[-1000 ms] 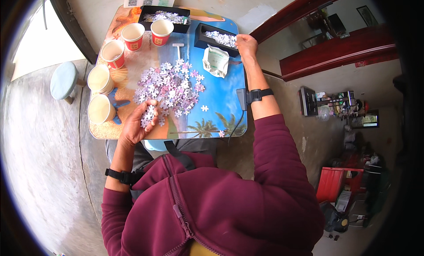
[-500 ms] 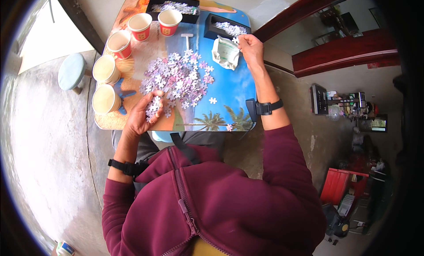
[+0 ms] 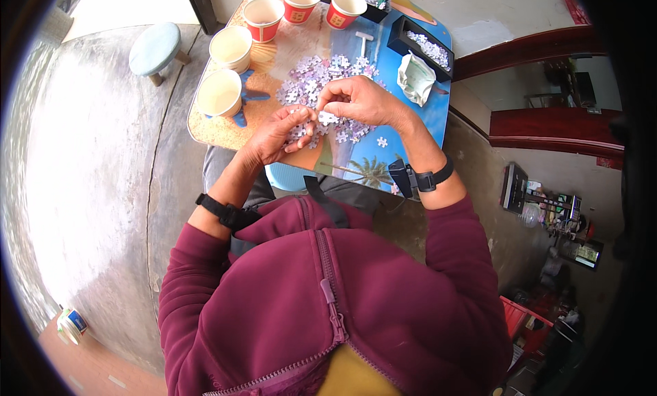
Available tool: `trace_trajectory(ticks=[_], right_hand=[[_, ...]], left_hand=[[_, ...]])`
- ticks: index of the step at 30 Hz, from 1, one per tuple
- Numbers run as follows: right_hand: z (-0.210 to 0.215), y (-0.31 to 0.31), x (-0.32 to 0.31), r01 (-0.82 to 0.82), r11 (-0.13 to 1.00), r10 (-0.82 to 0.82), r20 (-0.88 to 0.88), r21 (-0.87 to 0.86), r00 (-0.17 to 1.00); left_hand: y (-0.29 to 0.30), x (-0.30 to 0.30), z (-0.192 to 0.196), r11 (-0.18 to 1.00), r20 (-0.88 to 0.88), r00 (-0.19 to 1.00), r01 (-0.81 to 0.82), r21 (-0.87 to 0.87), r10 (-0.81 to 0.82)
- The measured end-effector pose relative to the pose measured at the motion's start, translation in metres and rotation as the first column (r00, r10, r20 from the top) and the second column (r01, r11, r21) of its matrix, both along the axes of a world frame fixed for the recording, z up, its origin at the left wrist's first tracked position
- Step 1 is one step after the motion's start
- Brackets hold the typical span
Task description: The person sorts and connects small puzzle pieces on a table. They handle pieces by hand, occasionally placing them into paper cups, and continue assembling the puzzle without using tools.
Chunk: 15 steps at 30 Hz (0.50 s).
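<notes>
My left hand (image 3: 274,137) is curled, palm up, around several white jigsaw pieces (image 3: 298,130) at the near side of the table. My right hand (image 3: 366,100) is closed in a pinch close to the left fingertips, with a pale jigsaw piece (image 3: 328,117) at its fingers. Beneath and behind both hands lies a heap of white and lilac jigsaw pieces (image 3: 301,81), partly hidden by the right hand. One loose piece (image 3: 382,142) rests apart on the blue part of the tabletop, right of the heap.
Paper cups stand along the table's left and far sides, among them a near cup (image 3: 220,94) and a red one (image 3: 263,20). Black boxes of pieces, one at right (image 3: 400,37), flank a crumpled pale bag (image 3: 415,78). A white T-shaped tool (image 3: 363,44) and a stool (image 3: 156,48) also show.
My right hand has come from beside the black box and pale bag at the far right to meet my left hand over the heap. The whole view has shifted and turned.
</notes>
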State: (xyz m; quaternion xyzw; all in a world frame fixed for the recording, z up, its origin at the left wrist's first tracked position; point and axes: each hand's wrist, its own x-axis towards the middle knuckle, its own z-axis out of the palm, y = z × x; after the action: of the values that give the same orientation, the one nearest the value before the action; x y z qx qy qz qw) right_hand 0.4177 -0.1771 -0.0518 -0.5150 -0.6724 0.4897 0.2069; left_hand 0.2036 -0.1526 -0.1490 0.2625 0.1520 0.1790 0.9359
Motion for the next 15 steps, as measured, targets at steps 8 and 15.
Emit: trace_trajectory(ticks=[8,15], right_hand=[[-0.012,0.006,-0.020,0.057,0.998,-0.060,-0.125,-0.022,0.990],[-0.032,-0.016,-0.024,0.385,0.914,-0.405,-0.267,-0.126,0.875]], left_hand=[[-0.002,0.001,-0.002,0.999,0.016,0.999,-0.044,0.030,0.043],[-0.004,0.001,-0.005,0.992,0.047,0.991,-0.123,0.014,0.123]])
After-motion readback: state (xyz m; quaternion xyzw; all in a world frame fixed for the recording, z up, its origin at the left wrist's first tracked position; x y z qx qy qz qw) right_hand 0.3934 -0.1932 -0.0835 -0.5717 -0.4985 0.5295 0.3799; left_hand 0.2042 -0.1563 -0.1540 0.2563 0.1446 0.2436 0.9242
